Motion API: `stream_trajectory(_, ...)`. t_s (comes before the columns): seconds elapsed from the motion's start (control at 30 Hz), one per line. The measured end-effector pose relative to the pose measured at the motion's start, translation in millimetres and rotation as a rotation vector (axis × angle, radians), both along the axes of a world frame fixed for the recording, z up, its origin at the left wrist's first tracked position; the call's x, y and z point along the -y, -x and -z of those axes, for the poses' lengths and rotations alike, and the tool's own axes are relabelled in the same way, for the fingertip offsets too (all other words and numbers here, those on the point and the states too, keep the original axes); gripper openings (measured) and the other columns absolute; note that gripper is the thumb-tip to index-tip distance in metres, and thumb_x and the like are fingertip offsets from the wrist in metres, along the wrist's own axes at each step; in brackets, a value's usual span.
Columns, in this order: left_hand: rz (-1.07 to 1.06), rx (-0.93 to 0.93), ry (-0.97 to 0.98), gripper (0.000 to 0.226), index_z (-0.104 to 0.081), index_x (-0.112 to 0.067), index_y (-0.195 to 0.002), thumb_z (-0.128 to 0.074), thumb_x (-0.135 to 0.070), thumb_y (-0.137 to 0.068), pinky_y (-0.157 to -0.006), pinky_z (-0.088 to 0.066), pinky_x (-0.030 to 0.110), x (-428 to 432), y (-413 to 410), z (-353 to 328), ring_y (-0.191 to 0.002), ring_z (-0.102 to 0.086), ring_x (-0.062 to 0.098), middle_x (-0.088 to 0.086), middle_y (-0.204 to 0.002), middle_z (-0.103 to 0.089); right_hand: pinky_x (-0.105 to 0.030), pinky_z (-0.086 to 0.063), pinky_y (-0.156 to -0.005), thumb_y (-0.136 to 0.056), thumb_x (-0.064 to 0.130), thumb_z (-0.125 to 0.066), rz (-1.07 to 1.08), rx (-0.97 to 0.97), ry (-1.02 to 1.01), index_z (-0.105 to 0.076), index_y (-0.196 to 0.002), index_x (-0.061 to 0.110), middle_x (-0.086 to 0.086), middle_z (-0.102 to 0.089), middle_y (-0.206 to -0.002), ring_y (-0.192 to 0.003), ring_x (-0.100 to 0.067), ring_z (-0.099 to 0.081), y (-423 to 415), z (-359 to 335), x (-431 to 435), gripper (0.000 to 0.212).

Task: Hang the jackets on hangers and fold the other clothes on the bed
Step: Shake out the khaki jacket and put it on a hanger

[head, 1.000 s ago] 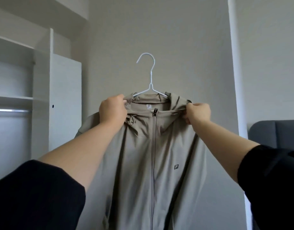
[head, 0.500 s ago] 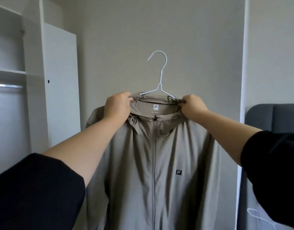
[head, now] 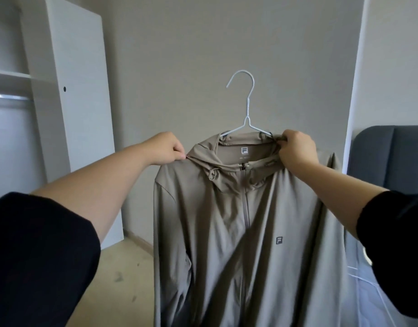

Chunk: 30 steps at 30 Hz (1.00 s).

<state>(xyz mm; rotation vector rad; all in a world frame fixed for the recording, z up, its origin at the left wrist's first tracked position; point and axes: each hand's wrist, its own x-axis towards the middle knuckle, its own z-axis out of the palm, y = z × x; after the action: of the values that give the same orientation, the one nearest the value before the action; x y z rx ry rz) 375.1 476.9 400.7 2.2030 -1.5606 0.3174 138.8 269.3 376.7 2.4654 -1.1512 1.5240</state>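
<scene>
I see the beige zip-up jacket (head: 238,220) held up in mid-air at arm's length, in front of a plain grey wall (head: 179,55) and clear of the bed (head: 377,296). It faces me with the zip closed and a small dark logo on the chest. The jacket sits on a white wire hanger (head: 247,107), whose hook stands upright above the collar and catches on nothing. My left hand (head: 166,148) pinches the fabric at the jacket's shoulder edge between thumb and fingertips, the other fingers curled in. My right hand (head: 296,148) is closed in a fist round the bunched hood and collar fabric at the hanger's far arm; I cannot tell whether the wire itself is inside that grip. Both forearms are bare, with black sleeves (head: 38,256) at the frame's lower corners. Background items: a white wardrobe door (head: 80,90) at left, with a shelf and a metal rail (head: 9,96) beside it; a dark grey headboard (head: 389,156) at right; pale floor (head: 123,279) below. Thin white lines on the bed — possibly another hanger (head: 353,270) — lie behind the jacket's edge.
</scene>
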Motion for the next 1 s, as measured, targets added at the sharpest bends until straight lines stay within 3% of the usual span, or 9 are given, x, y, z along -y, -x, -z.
stream_trajectory(0.07, -0.041, 0.146, 0.018, 0.014, -0.073, -0.008, -0.083, -0.063, -0.017, -0.089, -0.060, -0.036, 0.023, 6.6, 1.7, 6.5, -0.081, -0.059, 0.021, 0.007, -0.082, -0.069, -0.036, -0.036, -0.067, -0.089, 0.009, -0.053, 0.008, -0.022, -0.013, -0.059, -0.084, 0.000, -0.027, -0.063, -0.094, -0.091, -0.043, -0.057, 1.1, 7.0, 1.3, 0.012)
stream_trajectory(0.3, -0.165, 0.408, 0.103, 0.021, -0.064, -0.015, -0.082, -0.049, -0.019, -0.095, -0.066, -0.033, 0.028, 25.5, 9.3, 22.5, -0.091, -0.058, 0.034, 0.012, -0.092, -0.065, -0.035, -0.035, -0.065, -0.088, 0.006, -0.052, 0.016, -0.067, -0.047, -0.060, -0.080, 0.003, -0.025, -0.064, -0.090, -0.087, -0.042, -0.057, 9.6, 26.9, 4.2, 0.012)
stream_trajectory(0.53, -0.138, 0.077, 0.560, 0.019, -0.072, -0.013, -0.091, -0.053, -0.016, -0.091, -0.078, -0.047, 0.033, 43.8, 30.4, 8.6, -0.094, -0.060, 0.034, 0.012, -0.098, -0.070, -0.038, -0.043, -0.072, -0.088, 0.007, -0.053, -0.057, -0.169, 0.053, -0.065, -0.087, 0.004, -0.019, -0.066, -0.098, -0.093, -0.039, -0.059, -4.2, 31.0, -6.2, 0.013)
stream_trajectory(0.67, 0.030, 0.064, 0.227, 0.016, -0.071, -0.012, -0.092, -0.055, -0.013, -0.091, -0.082, -0.045, 0.030, 38.1, 20.4, 16.8, -0.097, -0.061, 0.027, 0.007, -0.096, -0.070, -0.032, -0.037, -0.065, -0.090, 0.011, -0.056, -0.094, -0.021, -0.091, -0.061, -0.076, 0.005, -0.021, -0.065, -0.087, -0.087, -0.039, -0.058, -7.0, 32.3, -3.5, 0.016)
stream_trajectory(0.77, 0.031, -0.116, 0.218, 0.020, -0.068, -0.018, -0.110, -0.058, -0.020, -0.092, -0.091, -0.044, 0.027, 22.8, -3.8, 20.6, -0.102, -0.061, 0.018, 0.003, -0.107, -0.068, -0.031, -0.034, -0.065, -0.089, 0.011, -0.057, -0.075, 0.086, -0.148, -0.059, -0.072, 0.007, -0.023, -0.064, -0.086, -0.087, -0.039, -0.058, 0.4, 35.1, 1.5, 0.017)
stream_trajectory(0.83, -0.003, -0.096, 0.201, 0.022, -0.067, -0.015, -0.112, -0.061, -0.020, -0.091, -0.091, -0.043, 0.026, 16.8, -13.7, 22.0, -0.105, -0.061, 0.020, 0.004, -0.110, -0.067, -0.031, -0.033, -0.065, -0.088, 0.010, -0.058, -0.074, 0.119, -0.154, -0.060, -0.073, 0.007, -0.024, -0.064, -0.085, -0.087, -0.039, -0.058, 1.1, 34.9, 1.6, 0.016)
stream_trajectory(0.9, -0.094, 0.024, 0.146, 0.008, -0.067, -0.014, -0.091, -0.061, -0.018, -0.091, -0.079, -0.044, 0.029, 13.5, -21.4, 24.4, -0.100, -0.060, 0.027, 0.006, -0.095, -0.067, -0.031, -0.031, -0.063, -0.088, 0.009, -0.058, -0.078, 0.125, -0.140, -0.056, -0.069, 0.009, -0.021, -0.059, -0.077, -0.084, -0.038, -0.057, -0.9, 33.5, 0.2, 0.019)
stream_trajectory(0.93, -0.161, 0.072, 0.143, 0.017, -0.060, -0.015, -0.074, -0.059, -0.018, -0.091, -0.070, -0.041, 0.029, 12.2, -23.1, 26.3, -0.093, -0.059, 0.030, 0.005, -0.082, -0.062, -0.031, -0.030, -0.062, -0.088, 0.009, -0.058, -0.083, 0.129, -0.128, -0.053, -0.067, 0.010, -0.018, -0.056, -0.073, -0.082, -0.037, -0.056, -2.1, 32.4, -0.9, 0.021)
stream_trajectory(1.0, -0.292, 0.145, 0.125, 0.031, -0.044, -0.012, -0.063, -0.057, -0.016, -0.091, -0.063, -0.034, 0.028, 9.4, -22.9, 30.9, -0.083, -0.057, 0.033, 0.006, -0.071, -0.055, -0.031, -0.029, -0.062, -0.088, 0.008, -0.057, -0.085, 0.133, -0.105, -0.052, -0.067, 0.011, -0.016, -0.055, -0.072, -0.080, -0.036, -0.056, -4.5, 29.8, -3.0, 0.022)
